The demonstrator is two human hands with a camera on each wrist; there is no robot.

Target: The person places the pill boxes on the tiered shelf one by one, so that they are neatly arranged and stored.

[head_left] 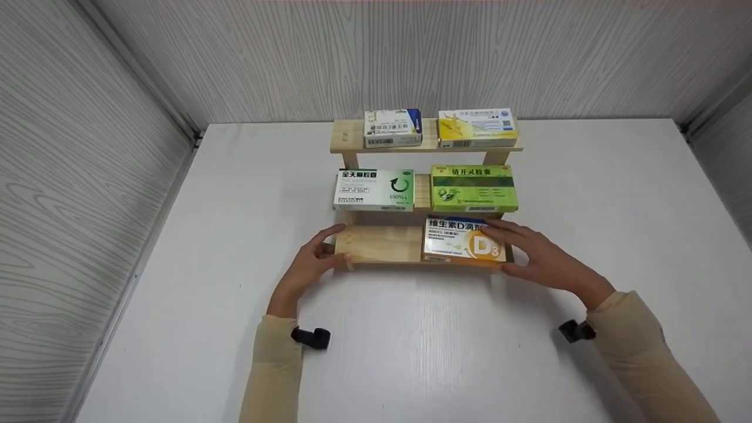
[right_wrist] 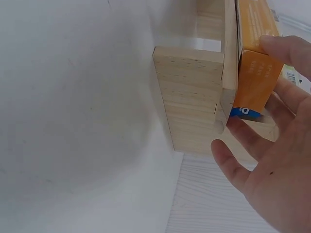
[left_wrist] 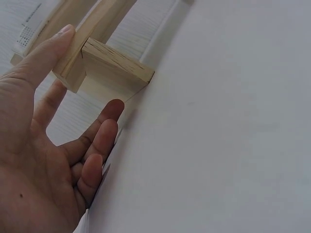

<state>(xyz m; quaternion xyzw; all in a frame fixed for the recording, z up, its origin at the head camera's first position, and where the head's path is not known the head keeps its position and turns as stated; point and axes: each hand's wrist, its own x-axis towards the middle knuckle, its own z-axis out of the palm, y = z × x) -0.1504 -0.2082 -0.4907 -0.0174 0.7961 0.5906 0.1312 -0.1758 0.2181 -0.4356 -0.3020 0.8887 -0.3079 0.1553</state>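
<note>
A three-tier wooden shelf rack (head_left: pixel 382 244) stands on the white table with medicine boxes on it. At the left end of its bottom tier, my left hand (head_left: pixel 310 264) pinches the board between thumb and index finger; the other fingers curl loosely below, as the left wrist view shows. My right hand (head_left: pixel 543 261) grips the right end of a white and orange vitamin D drops box (head_left: pixel 458 241) lying on the right half of that tier. In the right wrist view, the thumb lies on the box's orange side (right_wrist: pixel 257 26), with fingers around its far edge.
On the middle tier are a white-green capsule box (head_left: pixel 373 191) and a green capsule box (head_left: pixel 473 188). The top tier bears a white-blue box (head_left: pixel 392 128) and a white-yellow box (head_left: pixel 477 127). Grey wood-grain panels (head_left: pixel 376 59) enclose the table.
</note>
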